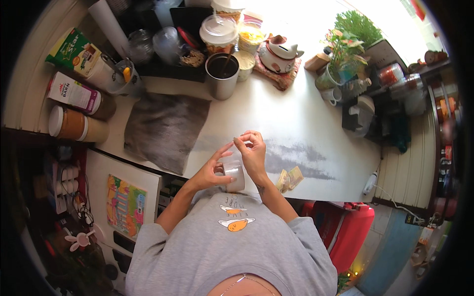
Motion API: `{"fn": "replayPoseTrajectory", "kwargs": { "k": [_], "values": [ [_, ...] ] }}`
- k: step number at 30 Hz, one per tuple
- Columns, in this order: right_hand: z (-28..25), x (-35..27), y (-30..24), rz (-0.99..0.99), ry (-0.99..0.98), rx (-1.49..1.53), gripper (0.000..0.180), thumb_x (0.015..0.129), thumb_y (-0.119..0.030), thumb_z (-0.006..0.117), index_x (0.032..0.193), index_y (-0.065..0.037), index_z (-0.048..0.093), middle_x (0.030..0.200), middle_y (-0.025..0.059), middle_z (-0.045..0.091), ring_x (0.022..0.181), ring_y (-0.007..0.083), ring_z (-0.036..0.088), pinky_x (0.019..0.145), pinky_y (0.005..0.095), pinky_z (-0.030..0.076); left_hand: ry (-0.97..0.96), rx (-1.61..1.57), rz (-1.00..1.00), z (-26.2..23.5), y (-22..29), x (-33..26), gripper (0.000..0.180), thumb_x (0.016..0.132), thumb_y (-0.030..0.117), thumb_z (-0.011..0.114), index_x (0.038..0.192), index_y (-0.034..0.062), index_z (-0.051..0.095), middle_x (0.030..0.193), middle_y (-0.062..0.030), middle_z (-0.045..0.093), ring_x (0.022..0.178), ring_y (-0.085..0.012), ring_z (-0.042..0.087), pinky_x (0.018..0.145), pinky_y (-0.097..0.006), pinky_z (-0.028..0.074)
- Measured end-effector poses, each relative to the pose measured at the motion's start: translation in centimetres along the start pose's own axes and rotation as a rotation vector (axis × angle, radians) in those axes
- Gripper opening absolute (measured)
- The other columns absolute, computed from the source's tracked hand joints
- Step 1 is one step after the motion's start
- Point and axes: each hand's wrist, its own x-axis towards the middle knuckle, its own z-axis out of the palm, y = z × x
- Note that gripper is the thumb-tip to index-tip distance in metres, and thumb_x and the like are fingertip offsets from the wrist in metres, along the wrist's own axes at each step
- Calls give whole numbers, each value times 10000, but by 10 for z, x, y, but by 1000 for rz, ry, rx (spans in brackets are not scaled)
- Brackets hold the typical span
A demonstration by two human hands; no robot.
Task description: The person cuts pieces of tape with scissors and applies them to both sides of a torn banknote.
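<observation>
Close to my body, at the counter's near edge, my left hand (211, 172) is wrapped round a small clear cup (236, 173). Its index finger stretches up toward my other hand. Just above the cup is my right hand (254, 150), with thumb and index finger pinched together. Whatever is between those fingertips is too small to make out. Beside my right wrist lie some yellowish folded papers (289, 179). A dark grey cloth (165, 129) is spread on the white counter (276, 116) to the left of my hands.
A tall cup of dark liquid (222, 76) stands at the back, near lidded tubs (218, 33) and a white cat figurine (279, 55). Jars and a carton (74, 93) line the left side. A potted plant (340, 54) stands back right; a red suitcase (351, 237) is below the counter.
</observation>
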Motion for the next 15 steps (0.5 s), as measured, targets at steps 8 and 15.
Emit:
{"fn": "replayPoseTrajectory", "kwargs": {
  "k": [8,15],
  "values": [
    [25,6,1,-76,-107,-58,136,775,-177,725,755,-56,668,966,87,542,926,196,527,717,298,440,27,-118,-7,-17,0,-19,1007,664,86,741,1485,212,171,1458,-180,209,1258,-255,384,1017,-392,362],
    [52,23,-33,-19,-325,-35,455,727,-169,772,1148,-115,610,876,32,515,796,129,523,686,272,459,103,-390,30,-27,-7,-44,1040,658,8,710,1489,214,120,1456,-143,212,1254,-257,396,1010,-382,401]
  ]
}}
